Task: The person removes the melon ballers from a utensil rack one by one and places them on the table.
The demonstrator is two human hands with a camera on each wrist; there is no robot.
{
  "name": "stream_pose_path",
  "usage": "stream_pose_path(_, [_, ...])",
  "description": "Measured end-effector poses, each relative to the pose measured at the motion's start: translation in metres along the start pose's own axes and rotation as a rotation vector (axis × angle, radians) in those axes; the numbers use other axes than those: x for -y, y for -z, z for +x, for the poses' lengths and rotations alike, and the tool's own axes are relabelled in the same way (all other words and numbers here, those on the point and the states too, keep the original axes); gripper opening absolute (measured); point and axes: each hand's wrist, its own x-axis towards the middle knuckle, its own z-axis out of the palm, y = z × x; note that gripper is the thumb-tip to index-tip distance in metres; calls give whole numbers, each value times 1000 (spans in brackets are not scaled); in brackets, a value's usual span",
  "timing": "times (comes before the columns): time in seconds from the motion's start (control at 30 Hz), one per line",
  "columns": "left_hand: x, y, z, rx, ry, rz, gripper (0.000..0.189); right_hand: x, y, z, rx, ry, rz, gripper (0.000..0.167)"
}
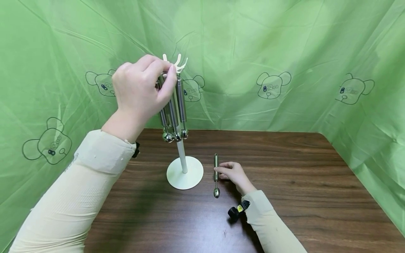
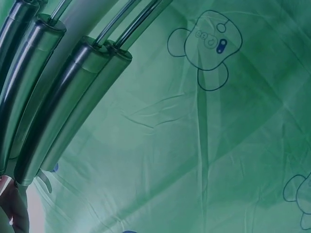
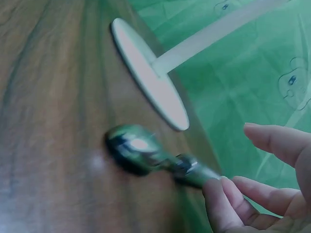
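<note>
Hands, 2 in view. Left hand (image 1: pixel 139 80): raised, thumb and forefinger brought together in a pinch at the upper end of one of the hanging utensils (image 1: pixel 173 112); exact contact hidden. Right hand (image 1: pixel 234 174): low, thumb and fingers gripping the handle of the loose scoop (image 1: pixel 216 177).

Other counts, by decreasing size:

Green curtain (image 1: pixel 234 42): 1, behind the table and along its sides; 5 printed bear faces (image 1: pixel 269 88) in the head view, some partly covered.

Wooden table (image 1: pixel 316 196): 1, dark brown, grain visible.

Sleeves (image 1: pixel 72 189): 2, off-white, one per arm.

White stand (image 1: pixel 182 156): 1, upright; 1 round base (image 1: pixel 175 177) flat on the tabletop.

Hanging utensils: at least 4, from handles in the left wrist view; metal, clustered about the pole, rounded heads down. Overlap prevents a full count.

Loose scoop: 1, metal, right of the base and apart from it; rounded head toward the person, handle pointing away. Cannot tell whether it is slightly lifted.

Black wrist device (image 1: pixel 235 213): 1 at the right cuff, yellow patch on it.

Prongs (image 1: pixel 179 59): 3 visible atop the stand, beside the left fingertips.
</note>
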Motion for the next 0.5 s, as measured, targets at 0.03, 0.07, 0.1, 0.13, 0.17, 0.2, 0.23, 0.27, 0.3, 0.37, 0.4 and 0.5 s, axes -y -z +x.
stream_pose_path(0.03, [0,0,0,0,-9,12,34,3,1,-1,-7,12,-4,46])
stream_pose_path(0.07, [0,0,1,2,-17,23,34,6,1,-1,-12,25,-8,47])
stream_pose_path(0.1, [-1,1,1,4,-28,37,34,9,2,-2,-17,40,-7,48])
stream_pose_path(0.13, [-1,1,1,5,-39,51,34,13,2,-2,-23,51,-3,48])
stream_pose_path(0.17, [-1,1,1,8,-49,63,34,17,3,-3,-24,67,-1,48])
stream_pose_path(0.2, [-1,2,1,9,-59,75,35,20,4,-3,-24,83,2,48])
stream_pose_path(0.23, [-1,2,1,11,-69,87,35,24,4,-4,-25,95,9,48])
stream_pose_path(0.27, [-2,2,1,10,-78,96,36,27,5,-5,-27,105,22,48])
stream_pose_path(0.3, [-2,3,1,10,-87,105,36,31,5,-6,-28,115,35,47])
stream_pose_path(0.37, [-2,3,0,11,-98,114,36,37,6,-8,-23,129,46,47])
stream_pose_path(0.4, [-2,3,0,12,-102,118,37,39,7,-8,-22,132,50,47])
stream_pose_path(0.5, [-1,4,0,21,-107,118,38,47,8,-11,-18,142,39,47])
